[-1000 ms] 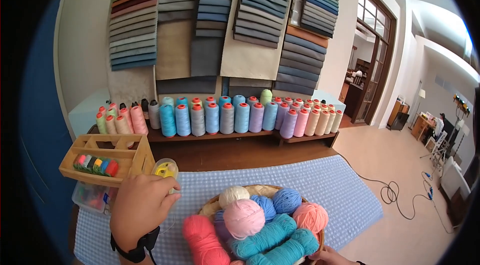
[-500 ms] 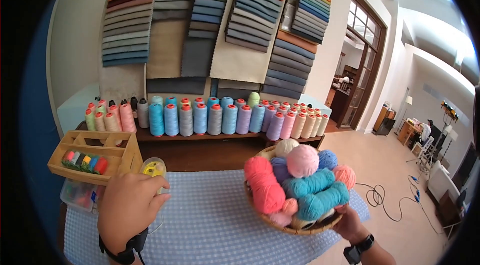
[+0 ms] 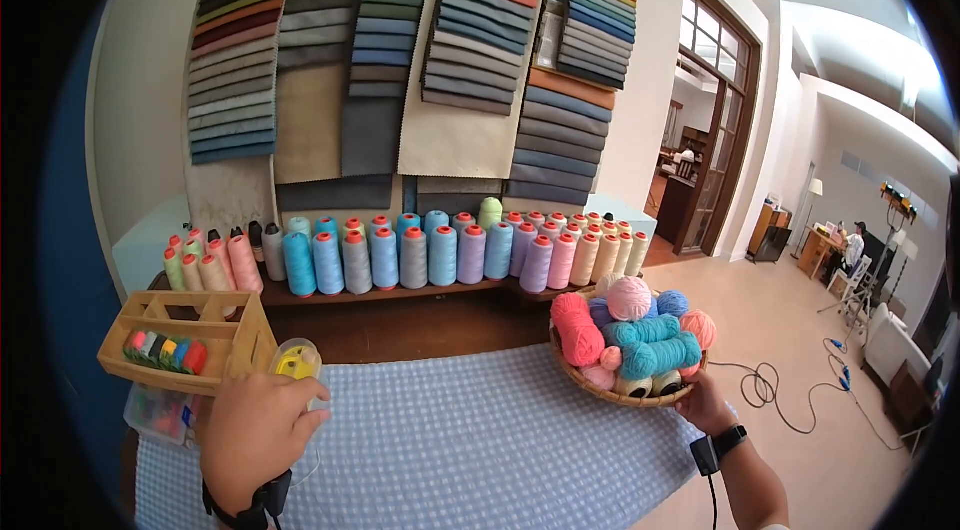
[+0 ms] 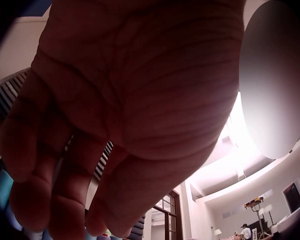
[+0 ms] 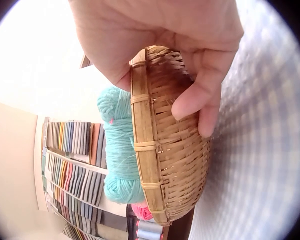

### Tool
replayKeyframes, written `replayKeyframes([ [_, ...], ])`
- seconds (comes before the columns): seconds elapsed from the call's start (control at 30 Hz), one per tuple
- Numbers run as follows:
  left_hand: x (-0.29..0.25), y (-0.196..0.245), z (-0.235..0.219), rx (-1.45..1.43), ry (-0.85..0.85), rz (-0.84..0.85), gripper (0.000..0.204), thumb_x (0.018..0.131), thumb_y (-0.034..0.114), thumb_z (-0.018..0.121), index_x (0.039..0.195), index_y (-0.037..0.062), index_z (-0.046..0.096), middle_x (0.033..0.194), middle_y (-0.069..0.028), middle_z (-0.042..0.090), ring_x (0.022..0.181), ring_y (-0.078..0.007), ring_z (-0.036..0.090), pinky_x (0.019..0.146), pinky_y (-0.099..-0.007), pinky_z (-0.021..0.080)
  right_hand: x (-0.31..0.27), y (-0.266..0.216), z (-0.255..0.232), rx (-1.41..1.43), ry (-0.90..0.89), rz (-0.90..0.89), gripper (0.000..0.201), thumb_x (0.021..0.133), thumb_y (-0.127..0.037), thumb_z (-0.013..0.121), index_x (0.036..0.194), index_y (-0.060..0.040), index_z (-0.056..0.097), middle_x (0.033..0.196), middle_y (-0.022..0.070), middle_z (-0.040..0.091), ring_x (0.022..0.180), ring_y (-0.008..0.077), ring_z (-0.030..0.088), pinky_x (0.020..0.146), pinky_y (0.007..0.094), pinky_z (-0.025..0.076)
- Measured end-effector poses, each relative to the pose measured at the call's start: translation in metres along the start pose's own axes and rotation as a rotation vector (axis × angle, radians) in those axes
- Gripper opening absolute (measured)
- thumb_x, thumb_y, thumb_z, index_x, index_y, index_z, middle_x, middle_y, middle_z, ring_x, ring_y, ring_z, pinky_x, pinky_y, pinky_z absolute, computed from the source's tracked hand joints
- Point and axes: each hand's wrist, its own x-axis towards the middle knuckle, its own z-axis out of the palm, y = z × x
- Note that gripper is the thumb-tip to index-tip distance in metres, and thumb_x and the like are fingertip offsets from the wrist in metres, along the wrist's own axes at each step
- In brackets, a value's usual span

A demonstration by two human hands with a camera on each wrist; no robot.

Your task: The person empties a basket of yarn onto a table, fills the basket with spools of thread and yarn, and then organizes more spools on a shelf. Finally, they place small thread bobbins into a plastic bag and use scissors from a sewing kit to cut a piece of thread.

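My right hand grips the near right rim of a wicker basket at the table's right end. In the right wrist view, the thumb of that hand is at the rim and its fingers lie against the woven outside. Piled in the basket are a red skein, teal skeins, a pink ball and other yarn. Palm down, my left hand is beside a clear case with yellow contents. Its fingers hang loosely curled, holding nothing visible.
A wooden organizer stands at the left by a clear plastic box. Thread cones line a shelf behind the blue checked cloth. Fabric swatches hang above. A cable lies on the floor at right.
The basket has moved from the front middle to the right and farther back, with my right hand on its rim. My left hand has stayed beside the yellow case.
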Motion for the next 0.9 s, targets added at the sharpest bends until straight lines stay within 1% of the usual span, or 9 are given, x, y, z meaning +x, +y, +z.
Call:
replayKeyframes([
  [0.2,0.004,0.000,0.004,-0.001,-0.012,0.008,0.017,0.082,0.022,0.076,0.091,0.0084,0.074,0.080,-0.0130,0.073,0.072,-0.0333,0.069,0.068,-0.0436,0.053,0.019,0.002,-0.018,0.033,0.012,0.023,0.028,0.098,-0.032,0.051,0.110,-0.0104,0.065,0.093,0.0018,0.073,0.073,0.0151,0.069,0.058,0.0253,0.053],
  [0.4,0.006,-0.001,0.008,-0.003,0.011,0.026,0.017,0.081,0.022,0.077,0.090,0.0083,0.074,0.079,-0.0131,0.073,0.073,-0.0338,0.069,0.067,-0.0439,0.052,0.036,0.011,-0.045,0.061,0.020,0.038,0.032,0.098,-0.032,0.051,0.114,-0.0084,0.065,0.094,0.0033,0.074,0.078,0.0180,0.072,0.054,0.0249,0.053],
  [0.47,0.005,-0.001,0.009,-0.005,0.014,0.031,0.016,0.081,0.021,0.077,0.090,0.0082,0.074,0.079,-0.0131,0.073,0.073,-0.0338,0.069,0.067,-0.0438,0.052,0.042,0.012,-0.051,0.089,-0.028,0.066,0.036,0.098,-0.034,0.050,0.116,-0.0067,0.065,0.095,0.0062,0.074,0.079,0.0223,0.073,0.055,0.0256,0.055],
  [0.5,0.004,0.000,0.009,-0.007,0.022,0.027,0.016,0.080,0.021,0.077,0.090,0.0082,0.074,0.079,-0.0130,0.073,0.072,-0.0339,0.069,0.067,-0.0438,0.052,0.045,0.012,-0.054,0.089,-0.025,0.067,0.036,0.098,-0.034,0.050,0.116,-0.0067,0.065,0.095,0.0062,0.074,0.079,0.0223,0.073,0.055,0.0256,0.055],
  [0.57,0.004,0.001,0.009,-0.016,0.022,0.034,0.016,0.080,0.020,0.077,0.090,0.0082,0.074,0.078,-0.0129,0.072,0.072,-0.0340,0.068,0.067,-0.0438,0.052,0.045,0.000,-0.054,0.082,-0.077,0.213,0.038,0.100,-0.036,0.051,0.117,-0.0035,0.062,0.099,0.0116,0.073,0.082,0.0289,0.074,0.058,0.0284,0.058],
  [0.73,0.003,0.001,0.009,-0.022,0.030,0.029,0.016,0.079,0.019,0.078,0.090,0.0083,0.074,0.077,-0.0128,0.072,0.070,-0.0344,0.067,0.066,-0.0436,0.050,0.028,-0.019,-0.028,-0.061,-0.002,0.216,0.035,0.099,-0.037,0.056,0.111,-0.0045,0.063,0.097,0.0111,0.073,0.079,0.0278,0.074,0.058,0.0276,0.057],
  [0.8,0.002,-0.002,0.010,-0.020,0.034,0.039,0.017,0.079,0.019,0.078,0.091,0.0082,0.074,0.077,-0.0128,0.072,0.070,-0.0342,0.067,0.066,-0.0437,0.050,0.028,-0.018,-0.023,-0.134,0.123,0.149,0.032,0.098,-0.036,0.057,0.107,-0.0059,0.063,0.095,0.0105,0.073,0.080,0.0261,0.074,0.063,0.0291,0.058],
  [0.83,0.001,-0.002,0.010,-0.015,0.037,0.048,0.017,0.079,0.019,0.078,0.091,0.0082,0.074,0.078,-0.0128,0.072,0.071,-0.0341,0.067,0.066,-0.0438,0.050,0.029,-0.017,-0.024,-0.135,0.122,0.149,0.032,0.098,-0.036,0.057,0.107,-0.0059,0.063,0.095,0.0105,0.073,0.080,0.0261,0.074,0.063,0.0291,0.058],
  [0.9,0.000,-0.001,0.009,-0.016,0.037,0.049,0.017,0.079,0.020,0.078,0.091,0.0082,0.074,0.078,-0.0128,0.072,0.072,-0.0341,0.067,0.067,-0.0441,0.050,0.034,-0.013,-0.029,-0.111,0.143,0.110,0.028,0.098,-0.034,0.058,0.104,-0.0075,0.062,0.092,0.0087,0.072,0.080,0.0236,0.072,0.070,0.0317,0.059],
])
